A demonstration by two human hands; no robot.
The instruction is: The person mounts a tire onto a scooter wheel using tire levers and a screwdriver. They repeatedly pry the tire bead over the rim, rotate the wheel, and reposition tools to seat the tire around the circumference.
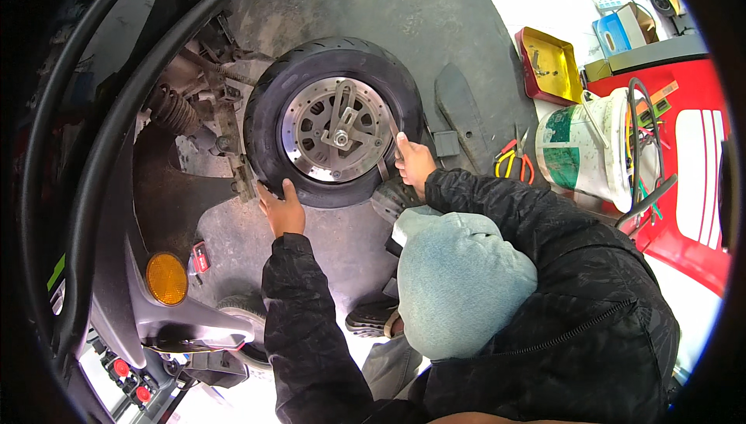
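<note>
A black tyre (272,97) on a wheel lies flat on its side in front of me. A silver brake disc (299,117) with holes faces up, with a nut and a slotted metal bracket (346,111) at its centre. My left hand (283,210) rests against the tyre's near left edge, thumb and fingers apart, holding nothing. At the near right edge, my right hand (416,164) is closed round a thin metal bar (393,124) that points toward the disc's rim. The bar's lower end is hidden in my fist, so its exact kind does not show.
Left stands a vehicle with black tube bars (116,125), a spring shock absorber (172,115) and an orange reflector (167,278). Right lie pliers with red and yellow handles (526,167), a flat black piece (460,105), a red-yellow tray (563,66) and a white-green bucket (575,148).
</note>
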